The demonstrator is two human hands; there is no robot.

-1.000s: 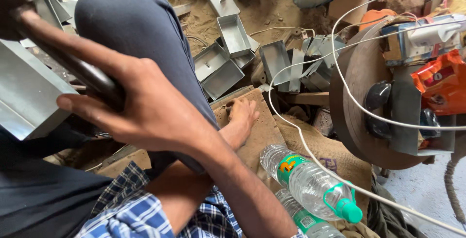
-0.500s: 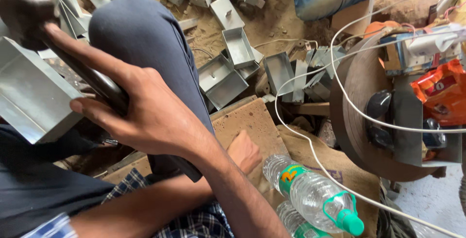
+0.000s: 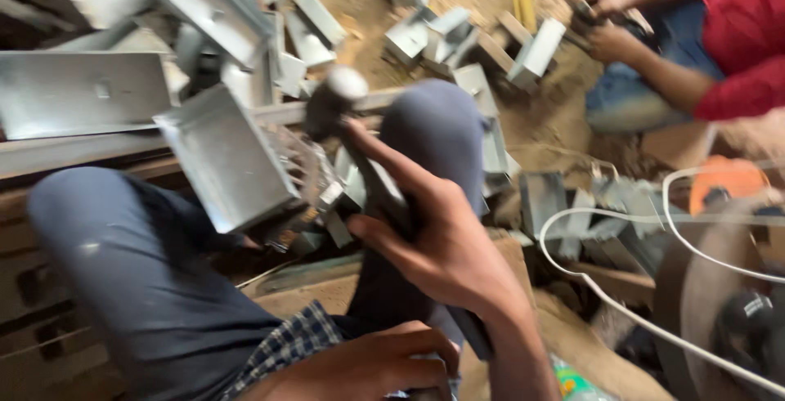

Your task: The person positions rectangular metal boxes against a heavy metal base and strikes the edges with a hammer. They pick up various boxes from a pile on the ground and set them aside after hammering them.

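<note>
Right hand point(image 3: 446, 241): closed around the handle of a hammer point(image 3: 343, 103), forefinger stretched forward along the shaft. The hammer head sits beyond the knuckles, up and to the left of the grip, and is smeared by motion blur; its exact shape cannot be made out. The lower end of the handle is hidden under the palm and wrist.

Left hand point(image 3: 360, 368): at the bottom edge, below the grip, fingers curled. It is partly cut off, and whether it holds anything cannot be told.

Just left of the hammer head, a folded metal tray point(image 3: 225, 160) stands tilted, near but not clearly touching the head. More metal pieces point(image 3: 82, 90) lie piled further left and beyond, blurred.

Right of the grip, a white cable point(image 3: 605, 303) loops across the floor. Far beyond, a co-worker's hands point(image 3: 609, 21) hold something too blurred to identify.
</note>
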